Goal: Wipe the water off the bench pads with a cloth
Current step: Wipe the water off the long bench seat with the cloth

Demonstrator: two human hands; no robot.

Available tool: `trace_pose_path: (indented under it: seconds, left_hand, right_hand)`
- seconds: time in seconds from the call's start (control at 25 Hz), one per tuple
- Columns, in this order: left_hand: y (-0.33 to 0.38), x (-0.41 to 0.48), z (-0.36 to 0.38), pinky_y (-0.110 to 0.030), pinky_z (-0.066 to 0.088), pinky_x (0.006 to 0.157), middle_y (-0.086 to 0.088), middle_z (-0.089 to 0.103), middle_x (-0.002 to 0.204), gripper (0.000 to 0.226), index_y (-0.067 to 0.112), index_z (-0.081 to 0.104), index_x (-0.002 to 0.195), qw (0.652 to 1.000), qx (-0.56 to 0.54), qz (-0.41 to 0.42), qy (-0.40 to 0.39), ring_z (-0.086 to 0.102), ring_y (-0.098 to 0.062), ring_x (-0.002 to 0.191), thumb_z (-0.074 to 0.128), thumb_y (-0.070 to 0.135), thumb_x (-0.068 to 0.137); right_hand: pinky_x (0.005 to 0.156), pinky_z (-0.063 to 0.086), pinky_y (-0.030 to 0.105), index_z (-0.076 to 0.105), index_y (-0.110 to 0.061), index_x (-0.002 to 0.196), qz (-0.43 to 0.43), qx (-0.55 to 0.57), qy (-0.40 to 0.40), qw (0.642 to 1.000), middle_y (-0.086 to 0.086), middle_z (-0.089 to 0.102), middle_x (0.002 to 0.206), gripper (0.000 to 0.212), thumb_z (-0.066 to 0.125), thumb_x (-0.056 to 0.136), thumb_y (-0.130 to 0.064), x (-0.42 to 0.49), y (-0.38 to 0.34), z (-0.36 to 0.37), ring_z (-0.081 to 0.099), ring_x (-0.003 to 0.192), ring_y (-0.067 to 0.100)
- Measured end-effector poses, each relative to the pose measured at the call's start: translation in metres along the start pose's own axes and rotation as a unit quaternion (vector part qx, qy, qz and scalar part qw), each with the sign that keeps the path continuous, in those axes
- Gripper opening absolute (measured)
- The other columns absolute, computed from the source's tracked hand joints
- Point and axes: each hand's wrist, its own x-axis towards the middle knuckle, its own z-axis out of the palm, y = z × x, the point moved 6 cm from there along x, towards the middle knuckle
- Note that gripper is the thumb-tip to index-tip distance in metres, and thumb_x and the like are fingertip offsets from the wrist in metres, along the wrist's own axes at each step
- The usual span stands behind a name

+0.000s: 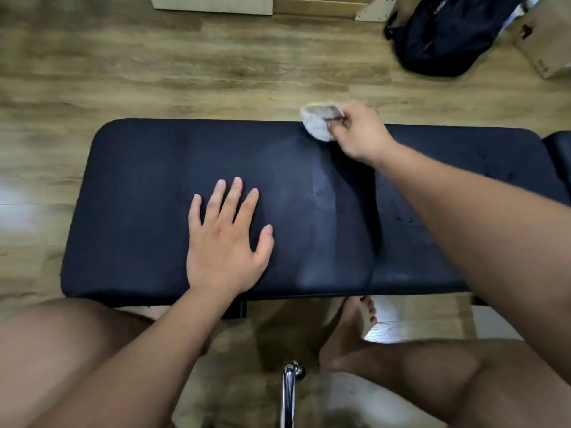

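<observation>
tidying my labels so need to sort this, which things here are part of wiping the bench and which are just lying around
Part of the job:
cloth, gripped by the right hand
bench pad, left hand flat on it
water drops on the pad, right side

Just lying about:
black backpack on the floor
cardboard box
wooden panel

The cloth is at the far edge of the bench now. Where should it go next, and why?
Probably a pull back toward the person, slightly rightward: the right hand grips the cloth at the far edge of the bench pad, and droplets sit right of the wiped streak.
</observation>
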Motion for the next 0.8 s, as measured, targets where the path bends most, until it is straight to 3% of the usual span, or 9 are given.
trace_pose_path:
  seconds: [0.08,0.2,0.4,0.52,0.6,0.72,0.8]
  left_hand:
    - [0.001,0.002,0.0,-0.053,0.014,0.121,-0.004,0.035,0.16,0.064,0.021,0.048,0.145,1.0,-0.005,0.001,-0.001,0.025,-0.025,0.15,0.036,0.053,0.091]
    - [0.0,0.003,-0.001,-0.053,0.013,0.121,-0.002,0.034,0.16,0.065,0.023,0.047,0.146,1.0,-0.007,-0.003,-0.015,0.023,-0.024,0.15,0.034,0.054,0.09]
    - [-0.002,0.003,-0.003,-0.049,0.01,0.122,0.0,0.036,0.159,0.063,0.024,0.049,0.144,1.0,-0.027,-0.001,-0.017,0.023,-0.021,0.15,0.032,0.054,0.091]
    - [-0.009,0.001,-0.013,-0.042,0.008,0.124,0.002,0.047,0.153,0.054,0.021,0.06,0.134,0.986,-0.165,-0.015,-0.013,0.029,-0.017,0.148,0.031,0.044,0.094]
    - [-0.021,-0.002,-0.022,-0.035,0.007,0.124,0.0,0.048,0.152,0.049,0.016,0.061,0.131,0.965,-0.262,-0.002,-0.032,0.033,-0.014,0.146,0.036,0.038,0.094]
    - [-0.075,-0.001,-0.031,-0.04,0.011,0.123,-0.006,0.041,0.156,0.06,0.012,0.056,0.136,0.982,-0.183,0.024,-0.026,0.032,-0.021,0.147,0.033,0.045,0.092]
    - [-0.133,-0.002,-0.033,-0.051,0.009,0.122,-0.009,0.033,0.16,0.065,0.014,0.049,0.142,0.992,-0.099,-0.076,-0.016,0.024,-0.026,0.15,0.03,0.05,0.092]
  right_hand:
    - [0.071,0.039,0.021,0.068,-0.013,0.099,0.033,0.021,0.024,0.999,0.008,0.07,0.094,0.022,0.048,0.092,-0.013,0.022,0.001,0.001,0.061,0.089,0.022]
    - [0.073,0.042,0.028,0.066,-0.012,0.093,0.028,0.005,0.058,0.998,0.009,0.061,0.086,0.017,0.049,0.09,-0.014,0.009,-0.005,0.006,0.058,0.087,0.029]
    - [0.085,0.043,0.036,0.068,-0.016,0.105,-0.08,0.048,0.032,0.995,0.007,0.062,0.099,0.031,0.051,0.08,-0.006,-0.138,-0.044,0.024,0.056,0.092,0.029]
    - [0.082,0.034,0.013,0.071,-0.018,0.102,-0.086,0.08,-0.027,0.993,-0.004,0.055,0.095,0.044,0.055,0.069,0.008,-0.223,-0.067,0.04,0.051,0.089,0.021]
    - [0.079,0.034,0.009,0.073,-0.019,0.098,-0.087,0.104,-0.064,0.989,-0.006,0.055,0.092,0.05,0.059,0.066,0.016,-0.226,-0.07,0.041,0.053,0.088,0.02]
    - [0.081,0.04,0.013,0.074,-0.021,0.096,-0.08,0.085,-0.064,0.991,-0.009,0.061,0.091,0.043,0.066,0.07,0.012,-0.181,-0.066,0.036,0.06,0.089,0.018]
    - [0.08,0.041,0.013,0.074,-0.02,0.096,-0.07,0.075,-0.031,0.994,-0.006,0.064,0.092,0.031,0.07,0.075,0.002,-0.144,-0.068,0.034,0.061,0.087,0.016]
